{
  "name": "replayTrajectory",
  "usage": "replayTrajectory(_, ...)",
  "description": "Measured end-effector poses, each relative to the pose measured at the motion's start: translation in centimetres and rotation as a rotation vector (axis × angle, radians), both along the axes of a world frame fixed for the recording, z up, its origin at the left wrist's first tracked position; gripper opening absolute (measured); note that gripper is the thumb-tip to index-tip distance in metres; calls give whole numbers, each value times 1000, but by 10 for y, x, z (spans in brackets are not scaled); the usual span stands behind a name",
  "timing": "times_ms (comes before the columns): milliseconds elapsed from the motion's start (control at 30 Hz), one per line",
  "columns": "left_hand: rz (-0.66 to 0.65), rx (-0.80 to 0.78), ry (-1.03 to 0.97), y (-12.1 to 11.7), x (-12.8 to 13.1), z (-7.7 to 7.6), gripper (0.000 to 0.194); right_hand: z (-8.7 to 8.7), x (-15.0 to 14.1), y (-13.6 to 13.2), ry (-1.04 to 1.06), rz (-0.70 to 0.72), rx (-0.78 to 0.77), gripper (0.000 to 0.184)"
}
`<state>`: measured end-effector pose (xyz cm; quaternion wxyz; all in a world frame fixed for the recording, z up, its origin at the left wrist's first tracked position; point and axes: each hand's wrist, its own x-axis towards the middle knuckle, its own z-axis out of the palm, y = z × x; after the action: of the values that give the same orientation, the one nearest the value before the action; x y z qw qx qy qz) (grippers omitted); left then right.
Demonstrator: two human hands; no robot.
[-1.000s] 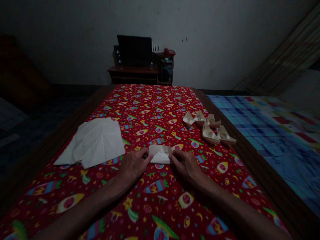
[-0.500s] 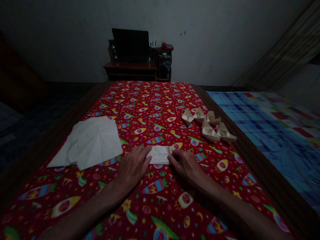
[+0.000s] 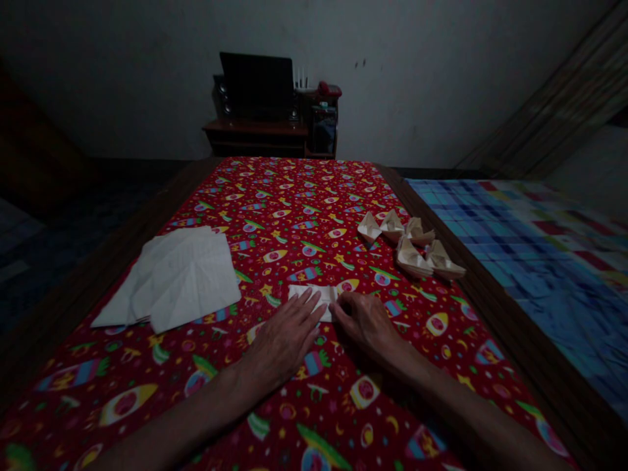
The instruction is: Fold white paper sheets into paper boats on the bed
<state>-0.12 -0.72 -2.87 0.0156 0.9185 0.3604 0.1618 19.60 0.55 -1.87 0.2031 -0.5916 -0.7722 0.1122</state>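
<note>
A small folded sheet of white paper lies flat on the red patterned cloth. My left hand rests across its left part, palm down with the fingers stretched out, and covers much of it. At the paper's right end, my right hand has its fingers curled together, thumb and fingertips pinching the edge. To the left lies a fanned stack of creased white paper sheets. Several folded paper boats stand in a cluster at the right.
The cloth covers a table with dark wooden edges. Beyond its far end are a monitor on a wooden desk and a red telephone. A bed with a blue checked cover lies along the right side.
My left hand has moved right from the paper's left end onto its top, fingers now laid flat. My right hand stays at the right edge.
</note>
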Motion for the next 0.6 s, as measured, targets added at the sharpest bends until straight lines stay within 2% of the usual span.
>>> replayTrajectory(267, -34, -22, 74, -1, -2, 2, 47, -2, 3, 2, -25, 10, -9, 27)
replayTrajectory(333, -38, -24, 76, -1, -1, 3, 47, -2, 2, 1, -70, 16, 39, 24)
replayTrajectory(400, -35, -31, 77, -1, -1, 4, 46, -1, -1, -4, -140, 15, 155, 18)
replayTrajectory(500, -27, -48, 78, 0, -1, 7, 37, -1, -9, -19, -218, 169, 318, 23)
replayTrajectory(533, -28, -50, 76, 1, -1, 9, 33, -2, -11, -25, -220, 274, 340, 29)
replayTrajectory(600, -34, -51, 73, 2, -2, 10, 28, -5, -12, -36, -230, 392, 338, 43)
